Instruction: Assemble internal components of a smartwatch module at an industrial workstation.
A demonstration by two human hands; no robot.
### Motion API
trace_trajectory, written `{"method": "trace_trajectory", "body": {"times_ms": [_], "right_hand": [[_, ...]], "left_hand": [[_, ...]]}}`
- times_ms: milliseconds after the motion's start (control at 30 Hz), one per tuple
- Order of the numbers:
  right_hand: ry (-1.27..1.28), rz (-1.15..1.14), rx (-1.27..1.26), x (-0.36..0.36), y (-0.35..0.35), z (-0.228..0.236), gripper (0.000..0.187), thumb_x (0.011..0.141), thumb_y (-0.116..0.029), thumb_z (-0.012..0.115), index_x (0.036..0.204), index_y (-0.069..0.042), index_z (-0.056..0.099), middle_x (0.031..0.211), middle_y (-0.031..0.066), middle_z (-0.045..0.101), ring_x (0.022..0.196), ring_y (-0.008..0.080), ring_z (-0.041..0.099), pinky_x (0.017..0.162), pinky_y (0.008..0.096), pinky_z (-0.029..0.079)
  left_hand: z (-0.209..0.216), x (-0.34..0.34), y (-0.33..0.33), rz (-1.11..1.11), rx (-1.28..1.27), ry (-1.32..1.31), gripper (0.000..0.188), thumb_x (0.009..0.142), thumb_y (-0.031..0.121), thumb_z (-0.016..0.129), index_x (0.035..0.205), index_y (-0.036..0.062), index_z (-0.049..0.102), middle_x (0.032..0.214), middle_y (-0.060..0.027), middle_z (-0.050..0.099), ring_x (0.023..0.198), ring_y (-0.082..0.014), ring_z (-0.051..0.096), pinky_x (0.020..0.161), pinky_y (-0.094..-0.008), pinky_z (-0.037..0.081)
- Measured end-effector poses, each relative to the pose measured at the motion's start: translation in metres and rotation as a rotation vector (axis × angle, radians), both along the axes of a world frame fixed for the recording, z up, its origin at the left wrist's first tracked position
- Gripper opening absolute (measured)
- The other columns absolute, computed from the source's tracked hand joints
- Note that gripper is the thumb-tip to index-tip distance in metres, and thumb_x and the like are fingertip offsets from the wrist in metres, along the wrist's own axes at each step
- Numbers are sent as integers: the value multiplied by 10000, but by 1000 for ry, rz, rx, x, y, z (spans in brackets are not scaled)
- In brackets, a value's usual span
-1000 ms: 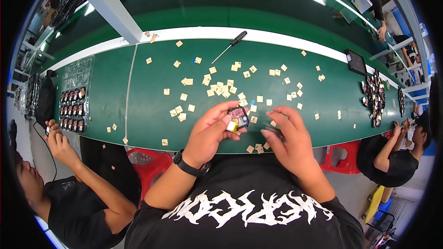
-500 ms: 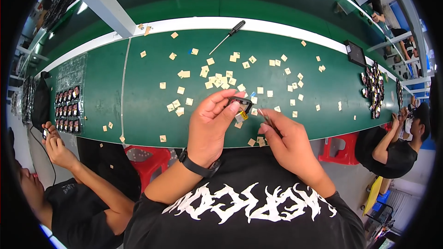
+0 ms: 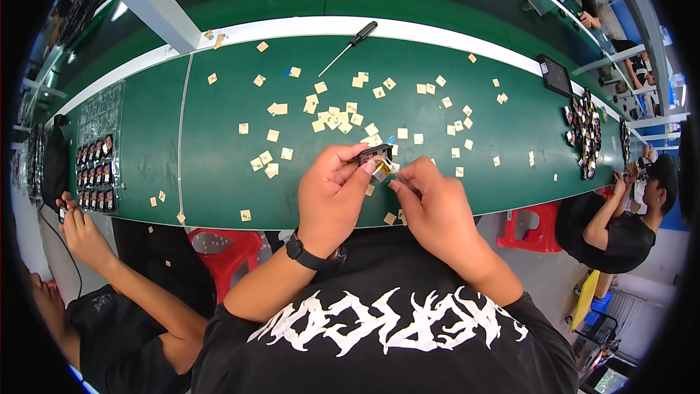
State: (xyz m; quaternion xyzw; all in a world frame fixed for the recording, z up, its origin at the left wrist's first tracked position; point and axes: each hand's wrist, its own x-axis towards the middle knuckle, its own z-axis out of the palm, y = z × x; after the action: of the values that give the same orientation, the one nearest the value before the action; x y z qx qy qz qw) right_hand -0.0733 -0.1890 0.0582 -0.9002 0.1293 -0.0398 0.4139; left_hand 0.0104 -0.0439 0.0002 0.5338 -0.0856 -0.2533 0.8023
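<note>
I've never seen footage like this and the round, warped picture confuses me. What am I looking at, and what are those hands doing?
The camera sits on a person's head and looks down through a fisheye lens, so straight edges bend. There is no machine. The person's left hand holds a small dark rectangular part in its fingers; the right hand pinches something small against it. Below them is a long green worktable strewn with small tan paper squares, and a black-handled screwdriver lies farther back. Other people sit on either side.

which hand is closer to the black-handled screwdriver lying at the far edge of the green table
Left. The left hand sits almost straight below the black-handled screwdriver; the right hand is farther right and slightly nearer the person.
</note>
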Motion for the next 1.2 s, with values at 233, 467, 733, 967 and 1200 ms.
{"method": "trace_trajectory", "body": {"times_ms": [233,467,733,967,1200], "right_hand": [[-8,-44,56,-1,2,-6,162,932,-28,666,995,-8,518,743,194,674,642,405,667,555,452,500],[-74,-92,134,-4,6,-5,155,949,-35,680,1027,-1,550,770,153,711,618,252,696,550,350,509],[-135,-134,251,-13,2,-14,257,882,-56,782,1085,-1,636,681,-15,573,590,24,493,509,206,376],[-363,99,-215,4,3,-21,305,812,-44,797,1105,-34,714,899,105,686,644,253,653,556,345,516],[9,-212,527,3,0,-10,142,976,-76,683,1086,8,714,844,24,732,690,54,616,592,224,481]], "left_hand": [[8,4,2,-35,-66,61,374,1009,-16,580,1381,-28,553,1205,-121,665,1028,-156,683,869,-275,564],[8,5,7,-99,-37,118,366,998,-13,584,1363,-20,591,1142,-111,683,1001,-164,691,863,-308,598],[3,-1,7,-20,-79,-17,307,987,-44,599,1293,-52,583,1166,-143,679,1006,-171,693,860,-316,601],[-6,-2,8,-33,-150,-44,228,976,-82,594,1198,-37,563,1188,-161,664,1024,-188,689,906,-340,595],[-2,-4,6,6,-198,25,217,968,-84,605,1178,-46,565,1142,-140,679,1000,-152,694,834,-252,571]]}}
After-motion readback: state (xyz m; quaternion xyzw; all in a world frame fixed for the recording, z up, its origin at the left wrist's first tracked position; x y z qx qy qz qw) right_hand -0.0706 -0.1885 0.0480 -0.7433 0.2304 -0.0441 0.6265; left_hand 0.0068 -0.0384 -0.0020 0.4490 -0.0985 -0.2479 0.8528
